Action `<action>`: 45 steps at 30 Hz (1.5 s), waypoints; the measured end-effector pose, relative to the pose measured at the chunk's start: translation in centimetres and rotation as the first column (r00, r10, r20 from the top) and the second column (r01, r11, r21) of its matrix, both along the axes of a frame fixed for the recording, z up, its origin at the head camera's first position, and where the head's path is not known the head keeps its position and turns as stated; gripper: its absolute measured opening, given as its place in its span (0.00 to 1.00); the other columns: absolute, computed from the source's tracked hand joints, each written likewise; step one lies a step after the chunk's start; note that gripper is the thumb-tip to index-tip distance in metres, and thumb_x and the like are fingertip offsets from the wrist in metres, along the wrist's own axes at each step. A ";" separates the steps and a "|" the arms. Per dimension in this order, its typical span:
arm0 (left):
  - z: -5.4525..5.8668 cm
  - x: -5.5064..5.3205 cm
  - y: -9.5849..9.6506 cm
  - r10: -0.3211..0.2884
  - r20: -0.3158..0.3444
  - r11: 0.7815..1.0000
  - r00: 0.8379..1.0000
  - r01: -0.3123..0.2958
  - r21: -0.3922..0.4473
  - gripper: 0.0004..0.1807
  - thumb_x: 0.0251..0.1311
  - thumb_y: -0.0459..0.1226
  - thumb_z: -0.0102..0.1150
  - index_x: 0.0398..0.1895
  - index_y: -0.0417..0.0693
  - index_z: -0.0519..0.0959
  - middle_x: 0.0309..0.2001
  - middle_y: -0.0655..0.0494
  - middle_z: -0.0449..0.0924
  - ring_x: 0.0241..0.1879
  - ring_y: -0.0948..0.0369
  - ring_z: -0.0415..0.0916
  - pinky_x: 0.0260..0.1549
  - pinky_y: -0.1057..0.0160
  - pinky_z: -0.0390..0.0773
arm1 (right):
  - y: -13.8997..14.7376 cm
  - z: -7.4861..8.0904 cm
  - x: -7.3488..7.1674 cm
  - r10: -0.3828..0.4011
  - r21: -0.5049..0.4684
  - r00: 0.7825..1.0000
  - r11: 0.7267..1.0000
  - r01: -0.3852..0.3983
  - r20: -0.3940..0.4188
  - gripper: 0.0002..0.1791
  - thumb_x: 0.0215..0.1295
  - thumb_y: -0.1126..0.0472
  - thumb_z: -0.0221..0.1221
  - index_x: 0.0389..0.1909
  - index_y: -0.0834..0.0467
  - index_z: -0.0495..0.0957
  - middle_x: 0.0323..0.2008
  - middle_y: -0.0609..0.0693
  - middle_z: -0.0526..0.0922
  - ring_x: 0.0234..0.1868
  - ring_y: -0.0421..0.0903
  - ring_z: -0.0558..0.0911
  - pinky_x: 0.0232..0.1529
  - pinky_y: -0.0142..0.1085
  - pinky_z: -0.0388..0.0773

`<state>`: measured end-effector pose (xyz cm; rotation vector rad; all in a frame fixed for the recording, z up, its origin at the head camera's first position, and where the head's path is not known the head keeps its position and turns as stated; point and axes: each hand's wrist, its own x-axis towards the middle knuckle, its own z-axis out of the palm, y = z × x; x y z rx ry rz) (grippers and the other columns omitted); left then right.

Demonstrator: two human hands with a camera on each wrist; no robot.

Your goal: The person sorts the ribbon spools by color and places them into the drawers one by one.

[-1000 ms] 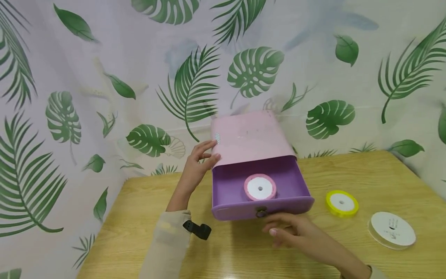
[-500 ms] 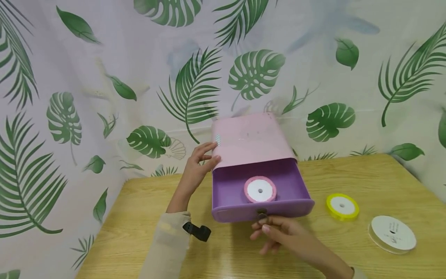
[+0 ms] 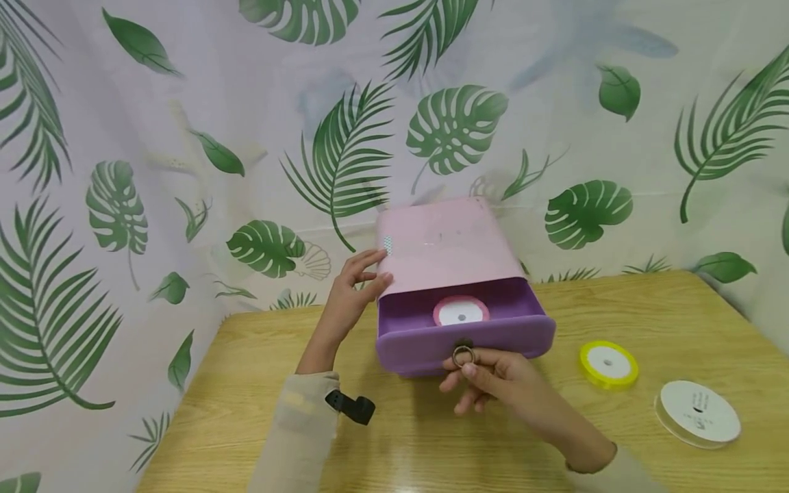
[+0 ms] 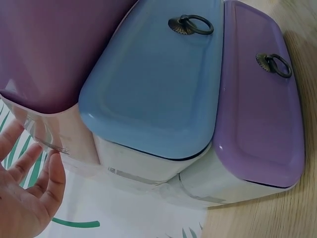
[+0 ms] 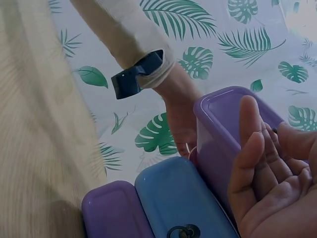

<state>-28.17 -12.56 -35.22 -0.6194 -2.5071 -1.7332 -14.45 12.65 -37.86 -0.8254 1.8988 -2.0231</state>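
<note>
A purple drawer (image 3: 419, 349) juts part way out of the pink-topped drawer unit (image 3: 444, 239). Inside it lies a ribbon spool (image 3: 461, 312) with a pink edge and white face, its near part hidden behind the drawer front. My right hand (image 3: 505, 376) pinches the front's metal ring pull (image 3: 463, 356) between thumb and forefinger, the other fingers spread below. At the unit's left side my left hand (image 3: 348, 294) rests its fingertips on the pink casing, fingers extended. Below the pulled-out drawer, the left wrist view shows a blue drawer (image 4: 153, 79) and another purple drawer (image 4: 260, 114), both pushed in.
To the right of the unit, a yellow-edged spool (image 3: 608, 363) and a larger white spool (image 3: 698, 413) lie on the wooden table (image 3: 222, 383). A leaf-patterned cloth (image 3: 259, 137) hangs close behind the unit.
My right hand has moved onto the ring pull and taken hold of it. The drawer has slid partly inward, its front now covering some of the pink-edged spool. My left hand stays put.
</note>
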 end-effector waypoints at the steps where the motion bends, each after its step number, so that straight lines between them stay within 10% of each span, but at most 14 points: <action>1: 0.0 0.0 0.0 0.000 0.000 1.000 1.000 0.000 -0.004 0.28 0.65 0.45 0.57 0.68 0.58 0.69 0.72 0.60 0.57 0.61 0.50 0.69 0.51 0.52 0.78 | -0.1 0.1 -0.3 -0.006 0.003 1.000 1.000 0.006 0.006 0.23 0.77 0.61 0.44 0.55 0.80 0.67 0.40 0.40 0.86 0.32 0.38 0.85 0.31 0.29 0.79; 15: 0.2 -0.3 -0.4 -0.019 0.001 0.999 1.000 0.019 -0.041 0.27 0.64 0.46 0.57 0.68 0.60 0.69 0.71 0.63 0.58 0.60 0.52 0.71 0.49 0.52 0.79 | -0.8 0.3 -4.7 -0.147 0.036 0.972 0.989 0.143 0.185 0.30 0.75 0.50 0.46 0.60 0.74 0.67 0.35 0.39 0.85 0.32 0.35 0.83 0.34 0.29 0.79; 30: 1.1 0.3 -0.4 -0.023 0.055 0.999 0.998 0.024 -0.021 0.26 0.65 0.44 0.57 0.67 0.58 0.70 0.71 0.64 0.59 0.61 0.51 0.71 0.50 0.53 0.79 | -0.7 -0.9 -6.3 -0.250 0.166 0.950 0.961 0.220 0.188 0.29 0.74 0.49 0.48 0.64 0.67 0.67 0.34 0.38 0.84 0.32 0.35 0.84 0.37 0.32 0.80; 45: 0.4 0.2 -0.2 -0.011 0.048 1.000 0.999 0.010 0.005 0.27 0.65 0.45 0.58 0.68 0.59 0.70 0.71 0.64 0.58 0.60 0.52 0.71 0.51 0.49 0.77 | 1.8 -4.4 -5.4 -0.278 0.387 0.958 0.877 0.284 -0.072 0.22 0.72 0.61 0.52 0.58 0.74 0.70 0.43 0.67 0.84 0.28 0.45 0.85 0.24 0.33 0.76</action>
